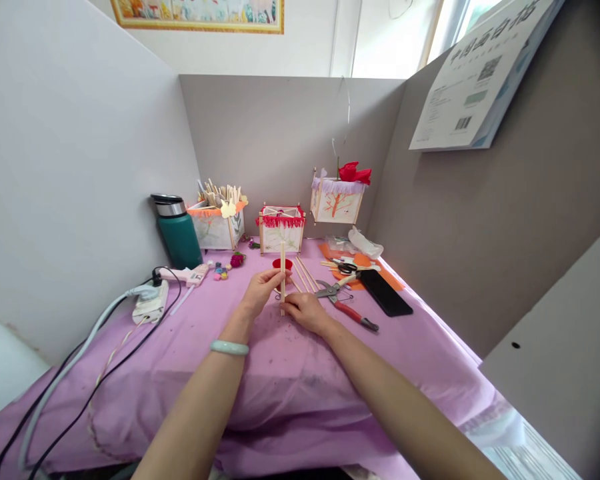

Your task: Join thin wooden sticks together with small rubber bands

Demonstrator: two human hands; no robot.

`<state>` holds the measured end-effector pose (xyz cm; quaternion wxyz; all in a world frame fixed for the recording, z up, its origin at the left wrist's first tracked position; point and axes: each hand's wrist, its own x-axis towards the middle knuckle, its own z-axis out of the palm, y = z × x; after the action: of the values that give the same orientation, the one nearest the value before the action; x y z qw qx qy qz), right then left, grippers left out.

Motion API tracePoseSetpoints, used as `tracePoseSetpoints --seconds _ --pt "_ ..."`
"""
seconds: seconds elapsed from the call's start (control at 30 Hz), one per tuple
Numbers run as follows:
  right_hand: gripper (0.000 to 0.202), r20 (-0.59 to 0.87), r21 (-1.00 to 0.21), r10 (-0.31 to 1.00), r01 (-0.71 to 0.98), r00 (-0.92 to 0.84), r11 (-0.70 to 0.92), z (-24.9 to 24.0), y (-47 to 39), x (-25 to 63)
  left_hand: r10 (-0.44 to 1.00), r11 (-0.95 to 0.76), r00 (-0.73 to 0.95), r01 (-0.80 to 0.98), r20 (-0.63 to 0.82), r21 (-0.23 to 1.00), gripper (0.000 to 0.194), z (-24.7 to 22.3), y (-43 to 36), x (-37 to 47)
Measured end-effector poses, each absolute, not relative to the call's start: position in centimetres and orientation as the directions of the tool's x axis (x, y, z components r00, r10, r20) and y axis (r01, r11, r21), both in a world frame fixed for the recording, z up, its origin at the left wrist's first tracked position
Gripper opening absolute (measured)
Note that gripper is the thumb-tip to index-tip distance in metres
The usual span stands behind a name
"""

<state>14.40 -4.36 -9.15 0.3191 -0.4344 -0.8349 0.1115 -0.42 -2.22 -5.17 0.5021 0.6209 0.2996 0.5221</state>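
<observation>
The left hand pinches a pair of thin wooden sticks between the thumb and fingers, a bit above their middle. The right hand is lower down, with its fingers closed around the sticks near their bottom ends. The sticks stand almost straight up, side by side, over the near part of the purple tablecloth. I cannot tell if their bottom ends touch the cloth.

The sticks look light and stiff, so they should be easy to lift and should not bend much. They are thin, so a hard sideways push might snap them. They look dry and not very slippery, but two together could slide past each other. A good place to hold them is with one pinch around the middle and one near the bottom, to keep the ends even.

The top ends poke up above the left hand, in front of the red cup. Short bottom ends peek out below the right fingers. More loose sticks lie just past the right hand, and the pliers with a red handle lie to its right.
</observation>
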Motion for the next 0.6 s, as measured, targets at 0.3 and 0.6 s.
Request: tracePoseSetpoints --seconds 0.3,0.6 --pt "0.026 0.500 -0.523 0.783 0.592 -0.369 0.613 -8.6 -5.0 14.6 0.971 -0.239 0.050 0.228 0.234 0.944 0.026 -5.3 -1.1 -3.2" --pt "0.035 0.486 -0.474 0.781 0.633 -0.392 0.612 -8.9 -4.8 14.5 0.982 -0.116 0.038 0.894 0.186 0.433 0.032 -5.4 -2.5 -5.4"
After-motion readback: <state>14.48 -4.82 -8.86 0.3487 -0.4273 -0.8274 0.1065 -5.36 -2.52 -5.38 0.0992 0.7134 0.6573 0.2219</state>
